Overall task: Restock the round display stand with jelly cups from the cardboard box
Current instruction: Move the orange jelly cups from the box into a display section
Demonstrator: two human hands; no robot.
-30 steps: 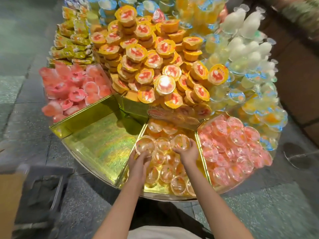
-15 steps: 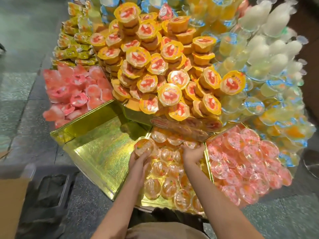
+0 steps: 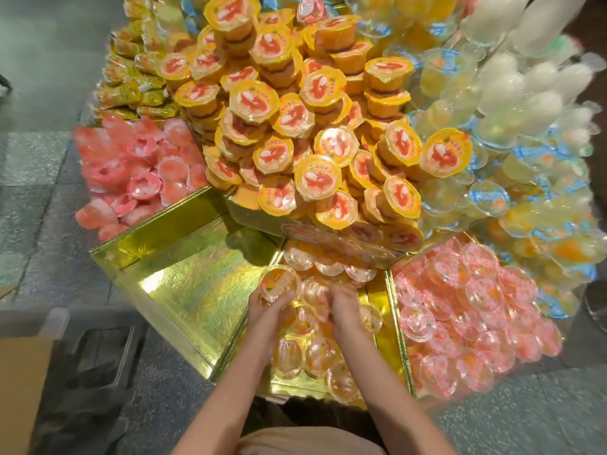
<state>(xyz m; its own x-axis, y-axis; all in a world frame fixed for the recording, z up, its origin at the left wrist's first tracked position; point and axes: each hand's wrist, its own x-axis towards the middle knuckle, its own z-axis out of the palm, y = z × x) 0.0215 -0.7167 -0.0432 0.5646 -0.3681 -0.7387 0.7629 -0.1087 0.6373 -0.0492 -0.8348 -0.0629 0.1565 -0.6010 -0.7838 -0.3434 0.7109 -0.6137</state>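
Both hands low in the middle gold wedge compartment (image 3: pixel 382 300) of the round display stand. Left hand (image 3: pixel 267 311) grips a clear orange jelly cup (image 3: pixel 279 283) at the divider; right hand (image 3: pixel 343 308) is blurred over the loose cups (image 3: pixel 303 354), grip can't tell. Left wedge (image 3: pixel 184 290) bare gold foil. Pink cups (image 3: pixel 466 310) fill the right wedge, yellow-lidded cup pile (image 3: pixel 295 126) behind. Cardboard box edge (image 3: pixel 19 392) lower left, dark crate (image 3: pixel 95 362) beside it
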